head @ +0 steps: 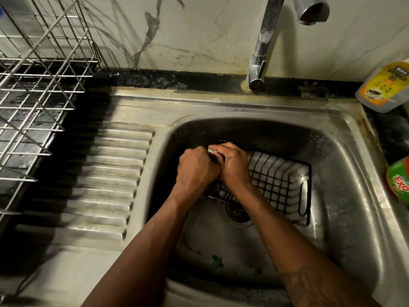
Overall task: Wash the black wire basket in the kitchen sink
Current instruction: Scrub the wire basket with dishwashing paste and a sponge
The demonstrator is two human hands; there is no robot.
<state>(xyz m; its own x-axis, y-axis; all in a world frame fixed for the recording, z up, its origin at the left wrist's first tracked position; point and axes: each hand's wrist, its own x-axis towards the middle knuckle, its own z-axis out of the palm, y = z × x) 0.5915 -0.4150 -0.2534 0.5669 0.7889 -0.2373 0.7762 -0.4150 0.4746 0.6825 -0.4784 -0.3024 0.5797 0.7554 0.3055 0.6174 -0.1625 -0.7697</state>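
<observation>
Toward the steel sink's (243, 103) back wall, the left hand (197, 167) grips the black wire basket's (278, 182) left rim; the right hand (234, 165) (wet) is curled around a pale soapy lump (212, 151).

a single wide-angle view, worn on the head, looks forward and steeply down into the sink (345, 122) from close above. the fingers (224, 148) sit near the frame's middle; the tap (263, 43) rises beyond them, the wire rack (44, 74) far to their left.

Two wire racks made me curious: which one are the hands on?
The black wire basket in the steel sink; the left hand and right hand meet at its left end. The silver wire dish rack stands untouched beside the sink.
</observation>
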